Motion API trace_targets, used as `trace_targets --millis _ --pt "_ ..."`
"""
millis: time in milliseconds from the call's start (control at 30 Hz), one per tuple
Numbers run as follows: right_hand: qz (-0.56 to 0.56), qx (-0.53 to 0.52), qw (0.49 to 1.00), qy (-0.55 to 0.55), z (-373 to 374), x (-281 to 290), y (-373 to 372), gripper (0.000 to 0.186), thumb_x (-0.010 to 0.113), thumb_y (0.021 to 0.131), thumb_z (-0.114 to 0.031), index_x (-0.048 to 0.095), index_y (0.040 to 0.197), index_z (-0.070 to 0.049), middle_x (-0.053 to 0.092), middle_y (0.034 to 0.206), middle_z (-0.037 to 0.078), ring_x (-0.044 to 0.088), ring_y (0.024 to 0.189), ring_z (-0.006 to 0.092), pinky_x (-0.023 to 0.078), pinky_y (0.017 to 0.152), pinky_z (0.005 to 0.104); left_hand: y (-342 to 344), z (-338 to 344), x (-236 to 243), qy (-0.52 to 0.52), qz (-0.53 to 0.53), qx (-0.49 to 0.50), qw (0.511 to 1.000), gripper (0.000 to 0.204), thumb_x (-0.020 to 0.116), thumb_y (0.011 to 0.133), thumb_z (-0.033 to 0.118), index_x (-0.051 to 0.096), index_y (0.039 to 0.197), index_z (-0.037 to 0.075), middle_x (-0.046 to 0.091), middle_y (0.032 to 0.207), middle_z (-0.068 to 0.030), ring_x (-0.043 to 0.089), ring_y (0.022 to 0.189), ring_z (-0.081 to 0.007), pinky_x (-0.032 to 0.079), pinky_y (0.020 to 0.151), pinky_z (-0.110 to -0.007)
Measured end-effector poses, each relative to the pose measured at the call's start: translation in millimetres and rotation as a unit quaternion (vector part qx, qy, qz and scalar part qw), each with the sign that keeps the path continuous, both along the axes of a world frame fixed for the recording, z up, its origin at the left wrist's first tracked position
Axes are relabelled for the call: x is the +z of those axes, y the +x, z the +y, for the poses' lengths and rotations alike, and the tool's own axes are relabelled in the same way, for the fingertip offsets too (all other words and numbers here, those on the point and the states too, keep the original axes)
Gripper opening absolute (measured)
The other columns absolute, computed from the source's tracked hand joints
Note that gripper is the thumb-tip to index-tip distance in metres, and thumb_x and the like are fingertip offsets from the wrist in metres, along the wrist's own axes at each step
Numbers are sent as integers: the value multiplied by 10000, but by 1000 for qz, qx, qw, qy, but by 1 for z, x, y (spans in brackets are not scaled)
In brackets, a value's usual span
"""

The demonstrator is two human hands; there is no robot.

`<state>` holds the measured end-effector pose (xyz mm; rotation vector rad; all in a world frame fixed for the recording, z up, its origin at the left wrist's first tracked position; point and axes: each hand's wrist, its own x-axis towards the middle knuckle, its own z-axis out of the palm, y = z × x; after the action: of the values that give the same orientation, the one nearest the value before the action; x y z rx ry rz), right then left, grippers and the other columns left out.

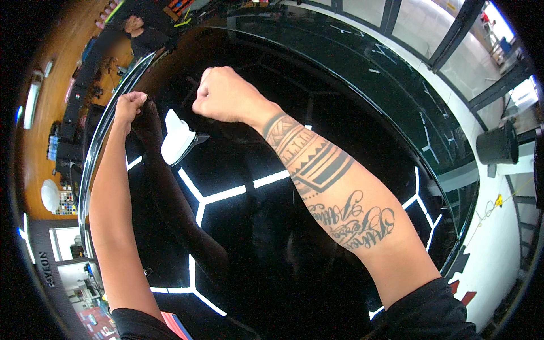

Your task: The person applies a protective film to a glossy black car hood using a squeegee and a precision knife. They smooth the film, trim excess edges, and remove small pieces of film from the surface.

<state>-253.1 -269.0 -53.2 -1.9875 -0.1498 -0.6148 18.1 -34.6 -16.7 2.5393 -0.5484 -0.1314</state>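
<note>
Both arms reach out over a glossy black car panel (255, 238), which mirrors bright light strips. At the panel's left side, by the shiny trim edge (97, 133), my left hand (131, 105) is closed in a pinch; what lies between its fingertips is too small to tell. Further right, my right hand (222, 95) makes a fist above the black surface, its inside hidden from view. Between the two hands stands a white fin-shaped piece (178, 140), like a roof antenna, with a dark part at its right side. Neither hand touches it.
Along the far right runs dark glass (362, 73) beside a pale floor (481, 226). A black bucket (497, 148) is at the right. Another person (141, 37) is at the upper left, near the wooden-looking area (48, 141).
</note>
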Motion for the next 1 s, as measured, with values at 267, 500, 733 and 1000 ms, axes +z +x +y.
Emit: trace_targets --millis 267,500,733,1000 --pt "141 122 975 -121 9 12 -5 322 510 743 -3 771 926 -45 709 906 197 686 856 320 531 817 394 -1 3 1 7 15 1 1000 116 672 921 183 716 897 78 630 776 53 518 693 -68 406 652 -252" --pt "193 198 926 -256 14 30 -14 259 511 855 -118 737 947 -29 700 829 184 675 785 312 514 735 418 7 8 4 -1 21 -1 1000 125 674 924 199 716 928 81 636 782 65 513 663 -52 398 616 -233" --pt "207 145 954 163 -19 14 -8 140 663 699 -61 749 772 22 729 804 149 685 638 199 477 557 323 3 6 2 4 10 -2 1000 141 667 930 203 716 966 76 640 784 65 500 642 -34 380 585 -200" --pt "294 276 893 201 -14 24 -27 244 567 849 -101 659 657 17 680 694 159 638 505 135 334 395 207 -1 9 6 2 24 -27 999 156 651 938 202 714 992 70 636 800 56 521 672 -47 411 620 -226"
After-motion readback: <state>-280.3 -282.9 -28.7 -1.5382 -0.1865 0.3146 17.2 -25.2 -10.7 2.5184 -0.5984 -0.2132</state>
